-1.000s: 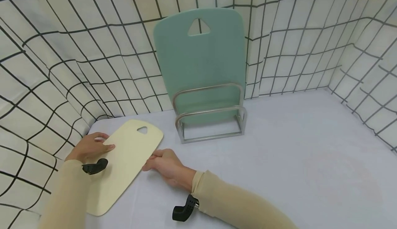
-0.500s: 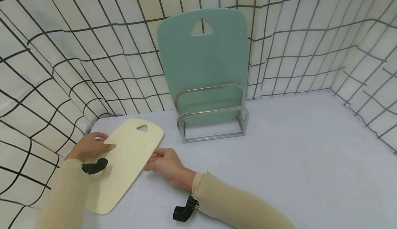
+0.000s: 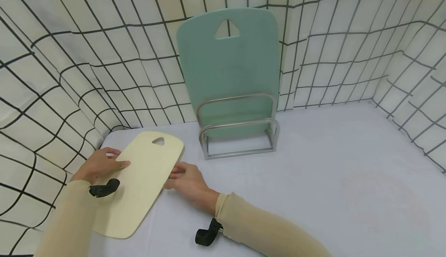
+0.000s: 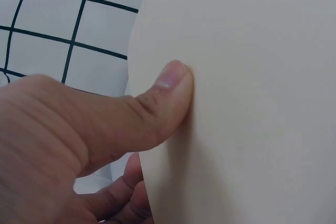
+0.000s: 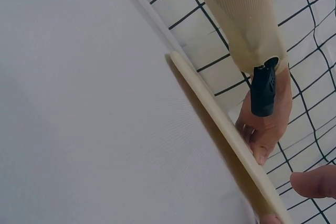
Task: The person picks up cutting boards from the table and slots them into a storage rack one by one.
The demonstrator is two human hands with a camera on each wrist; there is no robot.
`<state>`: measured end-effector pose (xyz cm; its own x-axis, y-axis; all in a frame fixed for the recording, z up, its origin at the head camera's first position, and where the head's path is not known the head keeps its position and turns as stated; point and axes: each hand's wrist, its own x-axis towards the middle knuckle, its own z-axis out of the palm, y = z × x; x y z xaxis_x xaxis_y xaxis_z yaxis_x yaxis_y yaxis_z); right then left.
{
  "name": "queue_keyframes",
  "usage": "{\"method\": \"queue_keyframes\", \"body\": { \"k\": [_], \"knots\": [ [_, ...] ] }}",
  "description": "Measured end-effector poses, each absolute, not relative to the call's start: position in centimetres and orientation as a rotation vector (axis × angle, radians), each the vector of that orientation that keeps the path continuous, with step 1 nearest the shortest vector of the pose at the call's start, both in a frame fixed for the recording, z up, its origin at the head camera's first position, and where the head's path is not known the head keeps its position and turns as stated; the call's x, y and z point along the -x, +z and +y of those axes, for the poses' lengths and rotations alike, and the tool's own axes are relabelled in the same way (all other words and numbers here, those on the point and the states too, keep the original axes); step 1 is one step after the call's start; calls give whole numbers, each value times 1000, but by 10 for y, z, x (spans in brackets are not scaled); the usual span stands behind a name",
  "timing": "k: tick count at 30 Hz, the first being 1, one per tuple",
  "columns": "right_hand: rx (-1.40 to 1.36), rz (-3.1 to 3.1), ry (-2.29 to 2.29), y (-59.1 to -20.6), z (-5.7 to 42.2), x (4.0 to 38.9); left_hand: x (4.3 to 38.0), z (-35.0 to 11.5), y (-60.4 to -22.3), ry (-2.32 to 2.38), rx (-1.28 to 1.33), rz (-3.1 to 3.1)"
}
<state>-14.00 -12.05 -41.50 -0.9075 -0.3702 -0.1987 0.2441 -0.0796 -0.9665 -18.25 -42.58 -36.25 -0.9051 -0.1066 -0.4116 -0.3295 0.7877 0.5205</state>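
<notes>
A cream cutting board (image 3: 139,187) with a triangular handle hole lies slanted at the table's left. My left hand (image 3: 99,166) grips its left edge; in the left wrist view the thumb (image 4: 163,98) presses the upper face and the fingers go behind the edge. My right hand (image 3: 189,185) has its fingers bent at the opposite edge. In the right wrist view a finger touches the board's underside, while the right thumb (image 5: 317,182) stands apart from it. That view also shows the board's rim (image 5: 226,124) raised over the white surface.
A green cutting board (image 3: 230,67) stands upright in a metal rack (image 3: 240,124) at the back middle. Black grid-lined white walls (image 3: 146,71) rise behind and at both sides. White cloth (image 3: 331,172) covers the table. Each wrist wears a black camera mount (image 3: 209,232).
The board's near end has shifted slightly up the head view, and its tilt has changed a little. My right hand has moved slightly up and right with its edge; the left keeps its grip.
</notes>
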Motion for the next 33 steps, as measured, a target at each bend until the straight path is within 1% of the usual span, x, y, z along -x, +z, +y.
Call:
{"method": "queue_keyframes", "body": {
  "k": [19, 33],
  "knots": [
    [214, 2058, -1989, -416, -120, 144, 172, -419, -361, 875, 362, 2605],
    [273, 2147, -2012, -419, -119, 149, 157, -416, -361, 879, 372, 2612]
  ]
}}
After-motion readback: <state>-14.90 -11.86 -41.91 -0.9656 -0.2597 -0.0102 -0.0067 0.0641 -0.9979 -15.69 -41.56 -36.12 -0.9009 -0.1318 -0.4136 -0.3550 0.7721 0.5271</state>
